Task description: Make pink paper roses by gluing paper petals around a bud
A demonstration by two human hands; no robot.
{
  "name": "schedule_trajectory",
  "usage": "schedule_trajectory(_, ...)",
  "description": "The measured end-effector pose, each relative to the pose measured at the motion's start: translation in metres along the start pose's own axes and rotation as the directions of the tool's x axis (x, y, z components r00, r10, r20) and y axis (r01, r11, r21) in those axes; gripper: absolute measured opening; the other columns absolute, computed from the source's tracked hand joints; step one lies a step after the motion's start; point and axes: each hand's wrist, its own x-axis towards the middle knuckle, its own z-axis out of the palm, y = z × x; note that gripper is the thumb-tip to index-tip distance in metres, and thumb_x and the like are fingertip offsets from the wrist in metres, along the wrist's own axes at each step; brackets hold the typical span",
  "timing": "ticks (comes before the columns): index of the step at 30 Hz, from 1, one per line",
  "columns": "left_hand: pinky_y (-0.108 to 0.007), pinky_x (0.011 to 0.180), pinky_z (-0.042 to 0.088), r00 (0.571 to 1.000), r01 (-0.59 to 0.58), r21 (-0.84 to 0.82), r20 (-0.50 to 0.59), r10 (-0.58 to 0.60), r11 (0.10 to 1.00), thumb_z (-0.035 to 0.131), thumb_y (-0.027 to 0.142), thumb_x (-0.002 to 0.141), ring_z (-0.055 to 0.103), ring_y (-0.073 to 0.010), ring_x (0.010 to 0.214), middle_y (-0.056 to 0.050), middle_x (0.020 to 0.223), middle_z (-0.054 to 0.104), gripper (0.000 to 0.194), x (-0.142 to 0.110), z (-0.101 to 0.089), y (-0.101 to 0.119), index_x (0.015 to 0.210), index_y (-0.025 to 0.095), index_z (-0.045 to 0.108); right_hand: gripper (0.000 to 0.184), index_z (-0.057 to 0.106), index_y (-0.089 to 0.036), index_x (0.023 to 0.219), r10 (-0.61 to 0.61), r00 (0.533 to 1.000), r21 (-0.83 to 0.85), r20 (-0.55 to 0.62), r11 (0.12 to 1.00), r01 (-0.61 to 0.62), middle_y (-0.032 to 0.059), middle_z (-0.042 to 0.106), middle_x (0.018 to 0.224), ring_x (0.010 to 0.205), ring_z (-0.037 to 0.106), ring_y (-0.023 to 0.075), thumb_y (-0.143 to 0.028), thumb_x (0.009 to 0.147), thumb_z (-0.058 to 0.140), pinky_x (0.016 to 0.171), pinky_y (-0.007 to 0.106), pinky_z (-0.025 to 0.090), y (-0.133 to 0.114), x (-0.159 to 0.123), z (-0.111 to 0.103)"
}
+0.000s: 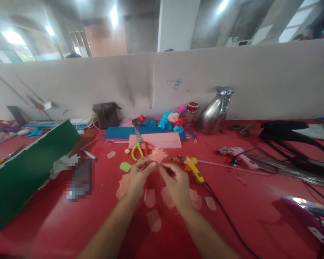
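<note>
Between my two hands is a pink paper flower (158, 155), its ruffled petals facing up. My left hand (140, 174) pinches it from the left side. From the right, my right hand (176, 178) grips its base between thumb and fingers. Loose pink petal pieces (153, 220) lie on the red table around and below my wrists. Just right of my right hand rests a yellow glue gun (194, 169) with a black cord. Scissors with yellow and red handles (137, 150) lie behind my left hand, and a green petal-shaped piece (125, 167) is to its left.
Pink sheets (162, 140) and blue sheets (118, 132) lie behind, near finished flowers (172, 120). A steel jug (214, 111) stands against the partition (97, 79). A green board (29, 172) is at left; a pink glue gun (243, 156) and an iron-like purple object (305, 216) are at right.
</note>
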Motion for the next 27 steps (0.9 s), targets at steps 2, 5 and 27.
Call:
schedule_trajectory(2, -0.027, 0.079, 0.042, 0.999, -0.026, -0.001, 0.024, 0.026, 1.000, 0.073, 0.027, 0.063, 0.055, -0.0152, 0.081, -0.003, 0.081, 0.061, 0.013, -0.001, 0.000, 0.001, 0.071, 0.018, 0.068, 0.013, 0.069, -0.020, 0.079, -0.068, 0.998, -0.047, -0.008, 0.997, 0.068, 0.0032, 0.070, 0.074, 0.063, 0.061, 0.0160, -0.030, 0.077, 0.060, 0.060, 0.028, 0.048, 0.000, -0.001, 0.000)
schedule_trajectory(5, -0.028, 0.079, 0.042, 0.998, -0.033, 0.001, 0.048, 0.033, 0.999, 0.073, 0.027, 0.063, 0.056, -0.0166, 0.081, -0.003, 0.079, 0.061, 0.014, -0.002, 0.001, 0.002, 0.071, 0.017, 0.067, 0.011, 0.068, -0.020, 0.077, -0.140, 0.990, -0.087, -0.012, 0.987, 0.139, 0.0024, 0.069, 0.072, 0.061, 0.059, 0.0152, -0.026, 0.077, 0.058, 0.060, 0.027, 0.047, 0.001, -0.002, 0.002)
schedule_trajectory(27, -0.032, 0.089, 0.039, 0.959, -0.167, -0.131, 0.207, 0.192, 0.977, 0.079, 0.026, 0.053, 0.051, -0.0221, 0.101, -0.005, 0.103, 0.057, 0.048, 0.004, -0.014, 0.014, 0.096, 0.024, 0.059, 0.009, 0.067, -0.023, 0.082, -0.201, 0.975, -0.044, -0.090, 0.979, 0.198, 0.0021, 0.068, 0.080, 0.068, 0.060, 0.0164, -0.025, 0.080, 0.059, 0.059, 0.027, 0.047, 0.000, -0.006, -0.002)
